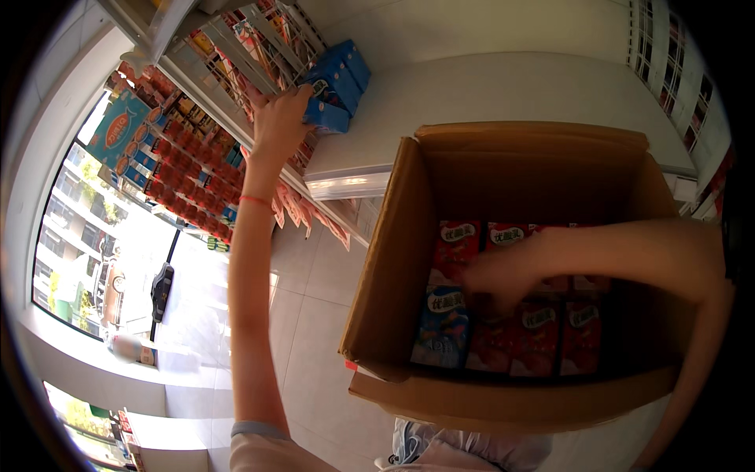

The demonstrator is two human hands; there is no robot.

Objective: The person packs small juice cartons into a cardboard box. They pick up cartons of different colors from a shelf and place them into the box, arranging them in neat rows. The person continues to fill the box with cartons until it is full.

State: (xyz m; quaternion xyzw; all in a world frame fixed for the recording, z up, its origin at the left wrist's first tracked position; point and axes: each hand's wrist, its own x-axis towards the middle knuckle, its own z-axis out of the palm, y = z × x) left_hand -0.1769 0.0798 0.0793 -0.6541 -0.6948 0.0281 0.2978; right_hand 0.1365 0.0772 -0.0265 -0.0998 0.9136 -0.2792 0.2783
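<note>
My left hand [282, 121] reaches out to the shelf, its fingers and thumb around the near end of a blue drink carton [330, 117]. More blue drink cartons [339, 74] stand right behind that one, against the shelf's left side. Blurred by motion, my right hand [501, 280] is down inside an open cardboard box [531, 141], over the drink cartons in it. Several red drink cartons [534, 333] fill much of the box bottom. One blue carton [441, 327] sits at the box's near left corner, beside my right fingertips. Whether those fingers hold anything is hidden.
The box overlaps the front edge of a white shelf [472, 88]. A wire rack with hanging packets [259, 47] borders it on the left, and a slotted wire panel [672, 65] on the right. Farther left are a snack display [189, 153], the tiled floor [307, 342] and a window [94, 248].
</note>
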